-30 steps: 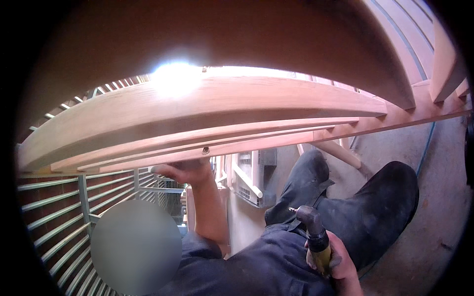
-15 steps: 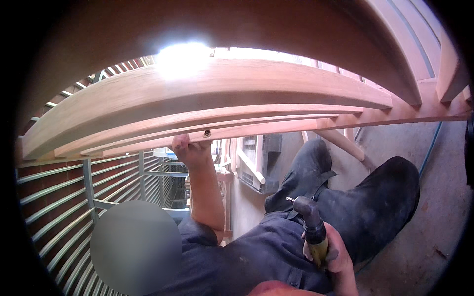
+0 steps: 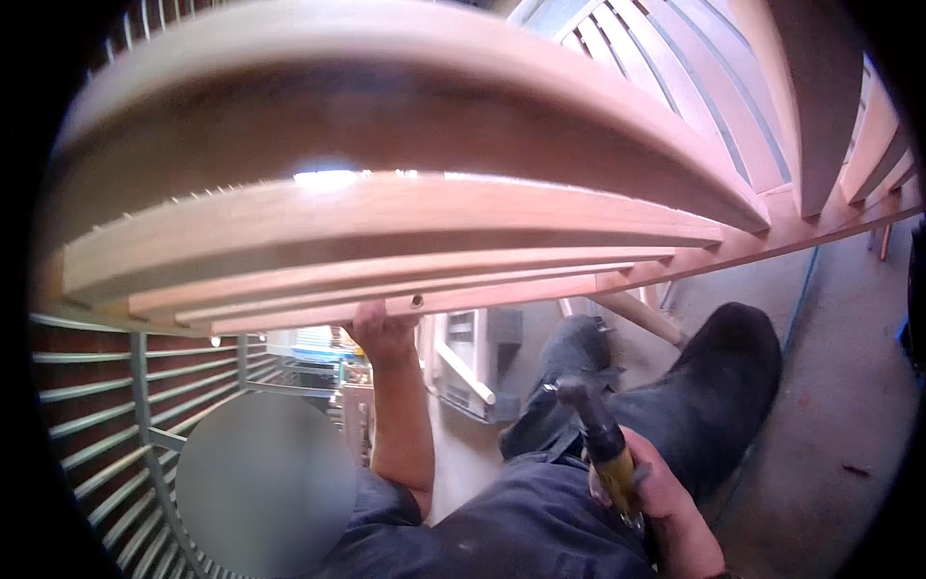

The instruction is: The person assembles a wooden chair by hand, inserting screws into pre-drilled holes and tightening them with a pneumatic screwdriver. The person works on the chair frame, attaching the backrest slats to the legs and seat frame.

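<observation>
A curved, slatted wooden frame of pale bare timber spans the upper view. My left hand reaches up and is closed on its lower rail, beside a small round hole; some fingers are hidden behind the wood. Lower right, my right hand is wrapped round the yellow-and-black body of an angle drill. The drill's angled head is well below the rail, in front of my legs, and touches no wood. Its tip is blurred.
Metal racking with many bars stands at the left. Behind my left arm are a dark crate and wooden pieces. A blue hose lies on the concrete floor at the right. More slatted timber rises at upper right.
My view has shifted, so the wooden frame sits lower and more of its slats show at upper right. Both hands keep their holds. The drill appears slightly further left.
</observation>
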`<move>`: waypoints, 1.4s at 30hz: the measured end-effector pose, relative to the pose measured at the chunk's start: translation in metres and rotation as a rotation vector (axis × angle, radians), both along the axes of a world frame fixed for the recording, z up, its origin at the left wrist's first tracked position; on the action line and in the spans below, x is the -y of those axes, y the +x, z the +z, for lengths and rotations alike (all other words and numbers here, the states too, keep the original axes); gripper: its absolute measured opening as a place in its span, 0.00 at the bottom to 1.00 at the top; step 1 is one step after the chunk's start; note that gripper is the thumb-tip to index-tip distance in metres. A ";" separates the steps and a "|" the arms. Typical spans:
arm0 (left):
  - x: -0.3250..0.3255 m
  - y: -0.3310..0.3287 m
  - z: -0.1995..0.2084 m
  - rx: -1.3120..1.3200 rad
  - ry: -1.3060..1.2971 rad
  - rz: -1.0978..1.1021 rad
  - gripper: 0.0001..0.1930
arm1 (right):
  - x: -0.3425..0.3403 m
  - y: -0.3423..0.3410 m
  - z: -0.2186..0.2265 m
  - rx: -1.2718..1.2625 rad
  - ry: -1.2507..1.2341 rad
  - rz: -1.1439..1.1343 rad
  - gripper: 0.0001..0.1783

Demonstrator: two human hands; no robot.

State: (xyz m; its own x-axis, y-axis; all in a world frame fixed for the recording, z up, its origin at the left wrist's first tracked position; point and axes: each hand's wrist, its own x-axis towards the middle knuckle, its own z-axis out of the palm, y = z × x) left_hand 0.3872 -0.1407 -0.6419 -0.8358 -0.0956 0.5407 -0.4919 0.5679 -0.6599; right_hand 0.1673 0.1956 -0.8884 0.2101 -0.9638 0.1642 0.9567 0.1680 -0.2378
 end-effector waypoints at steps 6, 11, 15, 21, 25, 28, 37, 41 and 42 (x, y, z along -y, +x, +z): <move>-0.056 -0.083 -0.006 -0.953 1.289 -0.393 0.40 | 0.050 -0.015 0.073 0.018 -0.118 -0.106 0.55; -0.066 -0.095 -0.005 -1.022 1.172 -0.447 0.31 | 0.080 0.021 0.100 0.344 -0.255 -0.030 0.52; -0.072 -0.100 0.002 -0.934 1.186 -0.466 0.29 | 0.088 0.039 0.122 0.439 -0.204 0.015 0.53; -0.068 -0.092 -0.002 -0.917 1.405 -0.616 0.36 | 0.094 0.053 0.130 0.431 -0.147 -0.063 0.54; -0.073 -0.094 0.002 -0.934 1.582 -0.826 0.37 | 0.096 0.061 0.132 0.348 -0.128 -0.184 0.54; -0.065 -0.101 0.008 -0.817 1.614 -0.903 0.35 | 0.106 0.069 0.130 0.282 -0.152 -0.285 0.54; -0.048 -0.096 0.012 -0.603 1.713 -1.001 0.34 | 0.116 0.090 0.140 0.249 -0.135 -0.375 0.53; -0.044 -0.097 0.014 -0.582 1.796 -1.093 0.34 | 0.118 0.091 0.152 0.058 0.027 -0.378 0.56; -0.038 -0.094 0.016 -0.480 1.896 -1.117 0.34 | 0.117 0.089 0.154 0.062 0.022 -0.353 0.56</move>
